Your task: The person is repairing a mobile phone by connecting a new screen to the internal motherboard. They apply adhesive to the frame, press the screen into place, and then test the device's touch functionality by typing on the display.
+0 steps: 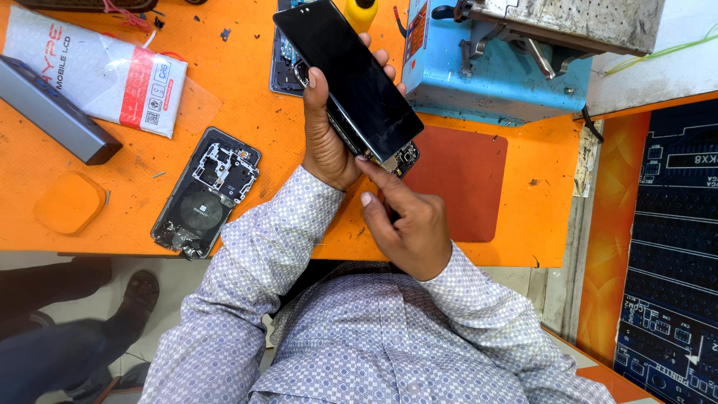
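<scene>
1. Here, my left hand (327, 142) grips the black glossy rectangular phone screen (350, 75) by its long edges, raised over the orange bench mat (247, 82) at upper centre of the frame.
2. Its long axis slants from upper left to lower right; the lower end points at my right hand (407, 224).
3. That hand, loosely curled with the forefinger out, touches the lower corner.
</scene>
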